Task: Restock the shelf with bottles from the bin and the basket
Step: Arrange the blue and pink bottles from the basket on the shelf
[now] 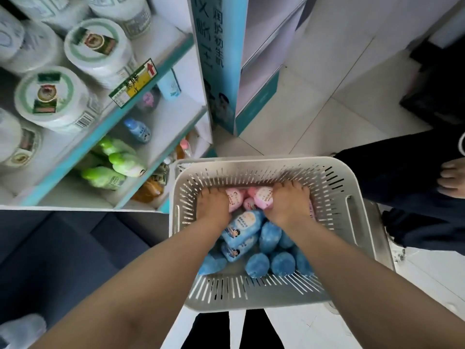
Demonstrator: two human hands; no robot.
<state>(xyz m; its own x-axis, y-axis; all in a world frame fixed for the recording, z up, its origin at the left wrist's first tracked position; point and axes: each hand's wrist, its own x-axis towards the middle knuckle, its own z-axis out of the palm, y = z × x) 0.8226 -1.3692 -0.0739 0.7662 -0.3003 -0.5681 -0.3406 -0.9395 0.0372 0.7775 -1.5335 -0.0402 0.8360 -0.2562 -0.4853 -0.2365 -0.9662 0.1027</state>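
A white slotted basket (pixel 337 195) stands below me and holds several blue bottles (pixel 270 234) at its near side and pink bottles (pixel 247 204) at its far side. Both my hands reach down into it. My left hand (pixel 214 206) curls around a pink bottle (pixel 234 201) at the far left of the pile. My right hand (pixel 289 200) is closed on another pink bottle (pixel 263 199) beside it. The shelf (pixel 105 122) with teal edges rises on the left; a blue bottle (pixel 139 129) and green bottles (pixel 120 159) stand on its lower levels.
Large white tubs (pixel 98 49) fill the upper shelf. A teal and white display stand (pixel 221 59) is beyond the basket. Another person in dark clothes stands at the right, one hand (pixel 453 180) showing. A dark blue cabinet (pixel 63 260) sits at lower left.
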